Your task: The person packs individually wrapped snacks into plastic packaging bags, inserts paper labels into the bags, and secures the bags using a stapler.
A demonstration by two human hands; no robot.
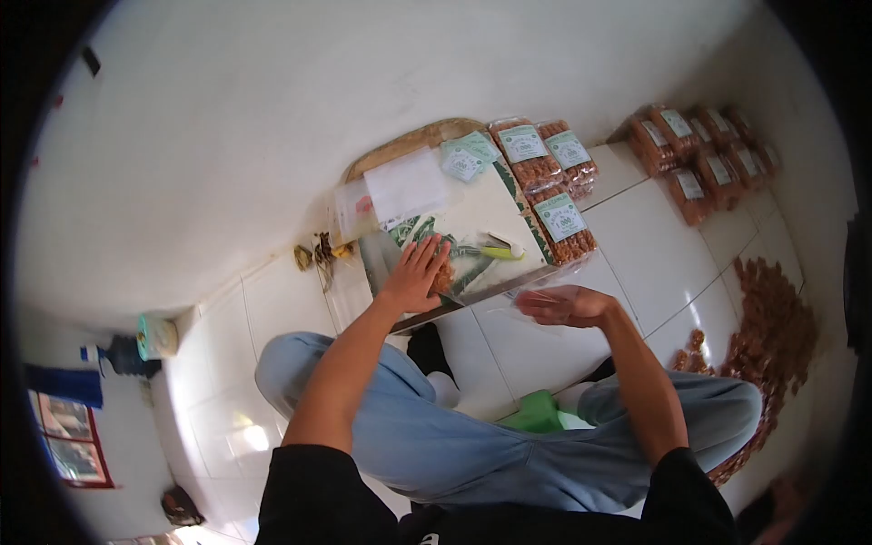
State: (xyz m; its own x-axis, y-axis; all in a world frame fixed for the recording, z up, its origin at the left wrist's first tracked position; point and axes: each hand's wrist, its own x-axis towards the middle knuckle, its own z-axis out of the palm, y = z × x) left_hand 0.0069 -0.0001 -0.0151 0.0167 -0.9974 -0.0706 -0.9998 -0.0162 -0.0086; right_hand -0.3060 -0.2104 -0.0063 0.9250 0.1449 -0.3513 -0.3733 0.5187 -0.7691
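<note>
My left hand (416, 275) lies spread on a clear plastic bag with brown pieces (442, 278) in it, at the near left of a low table (495, 207). Off the table's near edge, my right hand (568, 306) is closed round clear plastic (536, 298). A green stapler (502, 248) rests on the table between them and a little farther off. Behind my left hand are a stack of white sheets (406, 186) and pale green labels (470, 156). Labelled packs of brown snacks (560, 218) line the table's right side.
More packed snacks (690, 150) are stacked on the floor by the wall. Loose brown pieces (772, 318) form a large heap at the right. A green object (536, 413) sits between my legs. A lidded tub (157, 337) stands at the left.
</note>
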